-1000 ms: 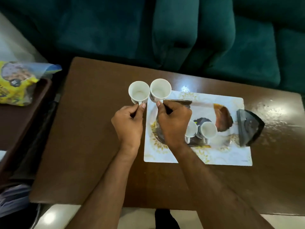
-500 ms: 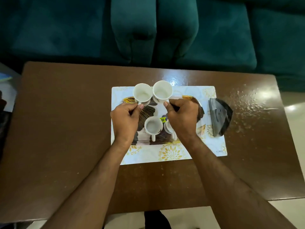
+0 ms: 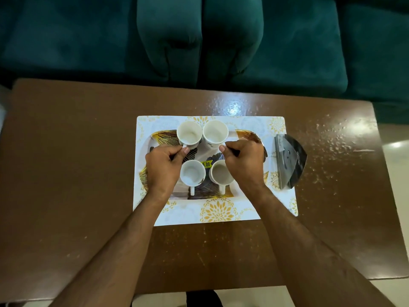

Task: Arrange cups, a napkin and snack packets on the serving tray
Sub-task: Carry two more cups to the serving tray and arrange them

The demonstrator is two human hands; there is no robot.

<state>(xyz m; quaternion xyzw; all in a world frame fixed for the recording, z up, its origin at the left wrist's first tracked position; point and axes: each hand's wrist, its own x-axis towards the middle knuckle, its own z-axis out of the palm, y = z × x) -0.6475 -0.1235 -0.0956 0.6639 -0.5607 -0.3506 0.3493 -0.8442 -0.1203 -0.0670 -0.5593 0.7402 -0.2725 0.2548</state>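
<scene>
1. A dark green sofa [image 3: 287,41] runs along the far side of the brown counter [image 3: 66,173].
2. A white placemat [image 3: 221,211] with yellow flowers lies mid-counter, carrying the serving tray [image 3: 247,136].
3. A dark napkin holder [image 3: 290,160] stands on the mat's right edge, just beside the tray.
4. The left hand [image 3: 163,167] pinches the handle of the far-left cup [image 3: 189,135]; the right hand [image 3: 243,162] pinches the handle of the far-right cup [image 3: 215,131].
5. 2 more cups sit on the tray's near half: near-left cup [image 3: 192,173], near-right cup [image 3: 221,175], handles pointing near.
</scene>
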